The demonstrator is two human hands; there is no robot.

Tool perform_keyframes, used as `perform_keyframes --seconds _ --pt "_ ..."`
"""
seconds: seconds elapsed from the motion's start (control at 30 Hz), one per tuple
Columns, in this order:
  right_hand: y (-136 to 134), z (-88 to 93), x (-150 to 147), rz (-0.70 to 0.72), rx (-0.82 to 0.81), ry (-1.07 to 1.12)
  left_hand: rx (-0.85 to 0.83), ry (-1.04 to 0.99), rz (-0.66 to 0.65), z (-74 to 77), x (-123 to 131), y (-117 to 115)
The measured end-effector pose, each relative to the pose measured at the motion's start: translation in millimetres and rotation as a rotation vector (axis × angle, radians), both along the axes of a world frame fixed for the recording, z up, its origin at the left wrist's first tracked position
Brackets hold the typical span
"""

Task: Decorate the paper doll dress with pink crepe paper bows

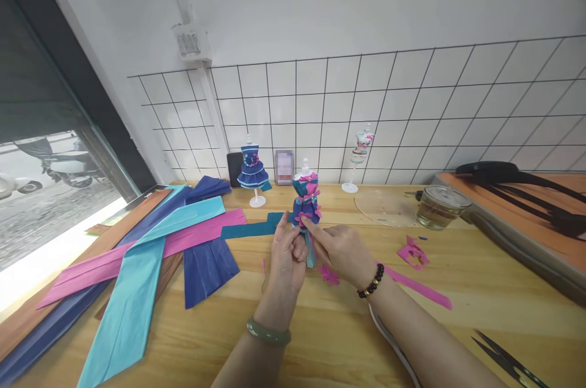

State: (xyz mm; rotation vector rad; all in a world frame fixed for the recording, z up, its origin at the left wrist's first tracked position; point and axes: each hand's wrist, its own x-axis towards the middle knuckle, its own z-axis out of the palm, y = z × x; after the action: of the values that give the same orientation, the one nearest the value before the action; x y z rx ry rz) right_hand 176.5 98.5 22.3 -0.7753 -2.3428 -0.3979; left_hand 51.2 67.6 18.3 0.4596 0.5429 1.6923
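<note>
A small white dress form in a teal, blue and pink paper dress (306,197) stands upright at the middle of the table. My left hand (289,251), with a green bangle at its wrist, is at the lower left of the dress, its fingers curled near the skirt. What its fingertips hold, if anything, is too small to make out. My right hand (341,247), with a beaded bracelet, reaches in from the right. Its index finger points onto the pink trim at the front of the skirt, and the other fingers are folded under.
Crepe paper strips (146,266) cover the left side. Behind stand a blue-dressed form (251,168), a phone (284,167) and another form (359,153). To the right are a glass jar (442,205), pink scraps (413,252), a pink strip (423,290) and scissors (506,357).
</note>
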Motion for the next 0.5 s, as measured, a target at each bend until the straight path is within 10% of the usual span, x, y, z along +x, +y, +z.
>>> perform_keyframes --seconds 0.5 --pt "-1.5 9.4 1.9 -0.005 -0.284 0.587 0.019 -0.042 -0.026 -0.9 -3.0 -3.2"
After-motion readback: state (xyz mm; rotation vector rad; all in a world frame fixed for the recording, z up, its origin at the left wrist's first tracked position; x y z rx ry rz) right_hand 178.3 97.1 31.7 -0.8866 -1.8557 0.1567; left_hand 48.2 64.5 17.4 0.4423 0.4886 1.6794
